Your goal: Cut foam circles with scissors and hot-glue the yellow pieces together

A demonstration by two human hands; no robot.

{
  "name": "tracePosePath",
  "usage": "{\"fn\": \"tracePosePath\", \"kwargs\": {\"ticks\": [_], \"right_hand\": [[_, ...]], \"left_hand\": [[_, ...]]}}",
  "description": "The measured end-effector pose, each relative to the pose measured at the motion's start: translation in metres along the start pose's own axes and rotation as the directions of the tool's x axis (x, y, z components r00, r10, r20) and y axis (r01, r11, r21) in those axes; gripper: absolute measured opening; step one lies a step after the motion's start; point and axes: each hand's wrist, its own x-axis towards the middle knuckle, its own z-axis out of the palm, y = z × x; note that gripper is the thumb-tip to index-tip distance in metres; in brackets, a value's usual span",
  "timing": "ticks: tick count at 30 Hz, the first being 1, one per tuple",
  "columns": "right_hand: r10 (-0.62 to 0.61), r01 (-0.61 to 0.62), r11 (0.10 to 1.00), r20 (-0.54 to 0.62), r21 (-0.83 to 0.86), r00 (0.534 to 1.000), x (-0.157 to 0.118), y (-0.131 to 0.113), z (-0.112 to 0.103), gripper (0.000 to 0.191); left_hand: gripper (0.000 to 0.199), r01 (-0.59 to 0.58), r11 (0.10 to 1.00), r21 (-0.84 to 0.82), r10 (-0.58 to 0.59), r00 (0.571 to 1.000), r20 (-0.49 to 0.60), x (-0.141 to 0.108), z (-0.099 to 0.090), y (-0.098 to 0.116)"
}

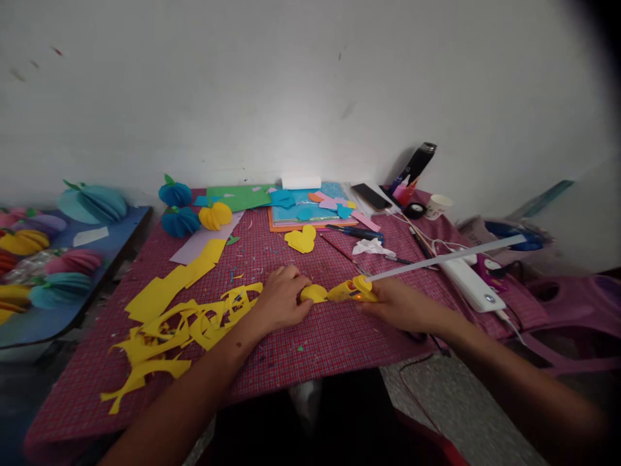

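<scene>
My right hand (400, 304) is wrapped round a yellow hot glue gun (352, 290), with a long whitish glue stick (451, 257) jutting from its back toward the right. The gun's nozzle meets the right edge of a yellow paper piece (315, 294) with a rounded outline; whether they touch I cannot tell. My left hand (286, 298) holds that piece at its left side, low over the checked tablecloth. Beyond it lies a small pile of yellow paper cutouts (301, 239). Left of my left hand spread tangled yellow paper offcuts (194, 327).
Finished paper pumpkins (180, 221) stand at the table's back left, and more sit on a blue table (111, 259). Scissors (356, 232), a phone (371, 197), a black bottle (418, 162) and a paper cup (439, 206) are at the back. A white power strip (468, 281) with cables lies right.
</scene>
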Motion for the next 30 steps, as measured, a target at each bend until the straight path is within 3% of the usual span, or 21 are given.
{"fn": "tracePosePath", "kwargs": {"ticks": [12, 30], "right_hand": [[-0.063, 0.062, 0.997, 0.044, 0.042, 0.997, 0.009, -0.011, 0.007, 0.016], [-0.084, 0.083, 0.992, 0.010, 0.092, 0.996, 0.019, -0.017, 0.022, 0.017]], "left_hand": [[0.049, -0.067, 0.997, -0.043, 0.071, 0.992, 0.104, -0.004, -0.012, -0.005], [0.054, -0.085, 0.995, -0.047, 0.091, 0.986, 0.140, -0.006, -0.016, -0.007]]}}
